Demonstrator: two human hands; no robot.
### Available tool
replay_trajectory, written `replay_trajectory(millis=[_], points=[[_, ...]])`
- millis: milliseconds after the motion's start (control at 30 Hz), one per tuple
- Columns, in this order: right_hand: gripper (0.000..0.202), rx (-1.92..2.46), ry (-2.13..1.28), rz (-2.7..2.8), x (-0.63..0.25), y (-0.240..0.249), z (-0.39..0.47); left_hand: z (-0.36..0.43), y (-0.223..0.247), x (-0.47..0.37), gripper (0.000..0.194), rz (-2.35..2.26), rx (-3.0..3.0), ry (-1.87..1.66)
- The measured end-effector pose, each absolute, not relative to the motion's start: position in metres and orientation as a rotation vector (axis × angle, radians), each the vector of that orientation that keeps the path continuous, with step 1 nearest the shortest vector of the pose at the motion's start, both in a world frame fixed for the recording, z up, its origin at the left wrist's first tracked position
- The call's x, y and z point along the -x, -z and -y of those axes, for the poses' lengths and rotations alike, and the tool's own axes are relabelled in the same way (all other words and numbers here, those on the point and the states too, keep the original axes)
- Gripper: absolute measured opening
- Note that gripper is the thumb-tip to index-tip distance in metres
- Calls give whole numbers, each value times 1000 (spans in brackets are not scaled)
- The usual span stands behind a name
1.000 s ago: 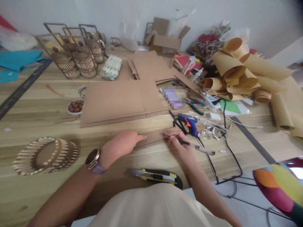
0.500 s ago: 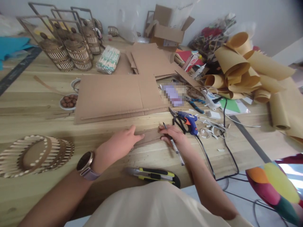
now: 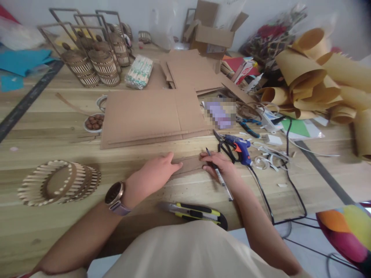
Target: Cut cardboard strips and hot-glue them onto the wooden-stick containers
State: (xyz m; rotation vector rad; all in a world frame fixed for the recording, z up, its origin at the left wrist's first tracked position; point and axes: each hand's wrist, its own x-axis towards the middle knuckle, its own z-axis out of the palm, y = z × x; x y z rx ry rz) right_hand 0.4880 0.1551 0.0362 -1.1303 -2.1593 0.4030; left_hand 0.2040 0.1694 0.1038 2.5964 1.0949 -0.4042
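Observation:
A narrow brown cardboard strip [image 3: 189, 166] lies on the table between my hands. My left hand [image 3: 155, 173], with a watch on its wrist, is on the strip's left end; one finger points along it, and the other fingers are partly hidden. At the right end, my right hand [image 3: 218, 164] touches the strip with its fingertips. A pen [image 3: 223, 181] is held slantwise in that same hand. Closer to my body lies a yellow and black utility knife [image 3: 197, 213].
Large cardboard sheets [image 3: 150, 116] lie beyond my hands. A blue glue gun [image 3: 240, 147] with a black cable and blue-handled pliers [image 3: 249, 128] are to the right. Striped round baskets [image 3: 72, 181] sit left. Rolled brown paper [image 3: 304, 73] is piled far right.
The whole view has shifted, so things appear a little further right. Both hands keep about the same place on the strip, and the pen stays in my right hand.

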Motion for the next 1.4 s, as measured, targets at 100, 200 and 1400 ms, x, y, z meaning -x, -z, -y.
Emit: replay_trajectory(millis=[100, 200, 1400], points=[[12, 1117, -393, 2151, -489, -34, -156, -169, -105, -204, 65, -1098, -2602, 402], [13, 1115, -388, 2155, -489, -33, -157, -170, -105, -204, 64, -1095, -2585, 398], [11, 1162, -450, 2149, -490, -36, -158, -174, -102, -198, 69, -1065, -2496, 405]])
